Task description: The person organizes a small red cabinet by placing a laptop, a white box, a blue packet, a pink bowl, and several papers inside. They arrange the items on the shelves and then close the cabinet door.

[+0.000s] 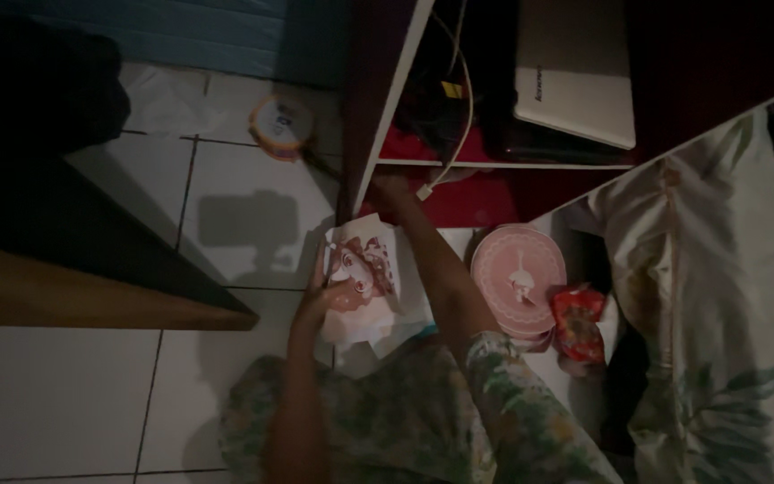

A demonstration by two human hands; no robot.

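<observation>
Left hand [320, 300] grips a thin, flat paper sheet with a red cartoon print [362, 269] by its edge, over pale glossy floor tiles [55, 394]; right hand [390, 190] reaches up to the dark shelf edge [385, 108] — can't tell its grip; right of them, a round pink tin [519, 273], crinkly red packet [577, 324], soft floral bedding [718, 296].

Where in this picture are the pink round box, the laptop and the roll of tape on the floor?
pink round box [519, 273], head view, middle of its lid
laptop [575, 67], head view, middle of its closed lid
roll of tape [281, 125], head view, its top face
</observation>
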